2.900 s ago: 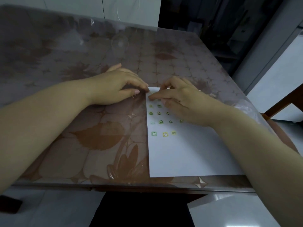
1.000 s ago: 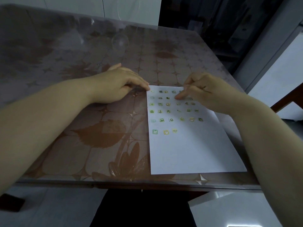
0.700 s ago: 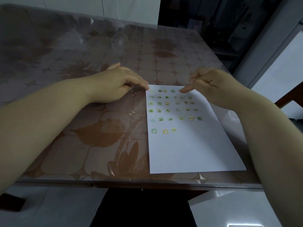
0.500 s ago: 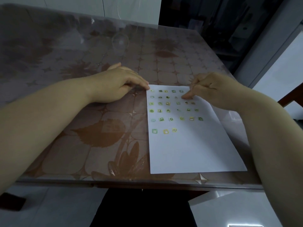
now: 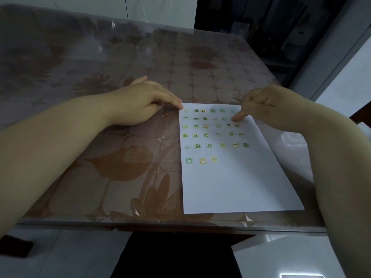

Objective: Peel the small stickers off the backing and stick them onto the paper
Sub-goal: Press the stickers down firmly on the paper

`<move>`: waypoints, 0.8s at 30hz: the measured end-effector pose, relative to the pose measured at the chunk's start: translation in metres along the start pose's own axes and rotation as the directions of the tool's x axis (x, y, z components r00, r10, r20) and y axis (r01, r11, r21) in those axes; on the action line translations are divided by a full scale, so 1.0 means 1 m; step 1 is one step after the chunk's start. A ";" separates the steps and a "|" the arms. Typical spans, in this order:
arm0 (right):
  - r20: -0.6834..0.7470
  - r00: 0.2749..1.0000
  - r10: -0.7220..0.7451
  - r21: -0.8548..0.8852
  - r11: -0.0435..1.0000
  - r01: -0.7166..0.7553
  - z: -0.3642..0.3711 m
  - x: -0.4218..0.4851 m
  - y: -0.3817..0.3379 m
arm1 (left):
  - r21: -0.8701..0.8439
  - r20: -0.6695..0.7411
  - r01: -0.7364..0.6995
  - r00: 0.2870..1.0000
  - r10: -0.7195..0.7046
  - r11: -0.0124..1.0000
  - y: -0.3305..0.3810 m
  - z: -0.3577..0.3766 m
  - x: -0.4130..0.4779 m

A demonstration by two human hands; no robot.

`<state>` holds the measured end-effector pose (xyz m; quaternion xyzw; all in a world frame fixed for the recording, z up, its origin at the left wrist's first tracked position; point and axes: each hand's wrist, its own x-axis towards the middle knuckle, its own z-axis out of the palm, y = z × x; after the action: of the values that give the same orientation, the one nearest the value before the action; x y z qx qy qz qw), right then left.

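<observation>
One worktop [image 5: 124, 63], patterned in brown leaves under a clear cover, carries everything. On it lies one sheet of white paper [image 5: 241, 187], set lengthwise in front of the person so both hands reach its far end. Two bare hands are at work. The left hand [image 5: 140, 105] lies flat on the worktop with its fingertips touching the paper's far left corner, probably to keep the sheet from sliding; its grip is open and holds nothing. The right hand [image 5: 269, 105] has its grip curled closed apart from the forefinger, whose fingertip [image 5: 235, 117] presses down at the right end of the second row, most likely rubbing a fresh sticker flat. No sticker can be seen under it. The small green and yellow stickers [image 5: 197, 145] are on the paper's far half in six rows. I count six, five, six, six and six across, then three in the nearest row, which makes about thirty-two, though one is very faint. The near half is bare, so there is room for more. I cannot make out the backing.
</observation>
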<state>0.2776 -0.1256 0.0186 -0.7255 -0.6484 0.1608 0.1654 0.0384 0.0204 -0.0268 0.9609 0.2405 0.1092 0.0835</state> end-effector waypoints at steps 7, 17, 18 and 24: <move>-0.102 0.995 -0.023 -0.014 1.000 0.022 0.001 0.001 -0.002 | 0.032 0.038 0.045 0.998 -0.046 0.998 -0.004 0.003 0.001; 0.132 0.950 -0.282 -0.099 0.950 0.296 0.035 0.005 -0.021 | -0.022 -0.013 0.047 0.999 -0.048 0.999 0.010 -0.004 -0.003; 0.131 0.944 -0.304 -0.115 0.941 0.319 0.038 0.005 -0.022 | -0.022 -0.014 0.050 0.999 -0.050 0.999 0.010 -0.004 -0.004; 0.150 0.918 -0.368 -0.180 0.902 0.391 0.046 0.004 -0.029 | -0.042 -0.027 0.033 0.999 -0.034 0.999 0.018 -0.007 -0.007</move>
<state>0.2312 -0.1173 -0.0099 -0.5881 -0.7988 0.0979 0.0807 0.0384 0.0025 -0.0177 0.9531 0.2555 0.1260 0.1019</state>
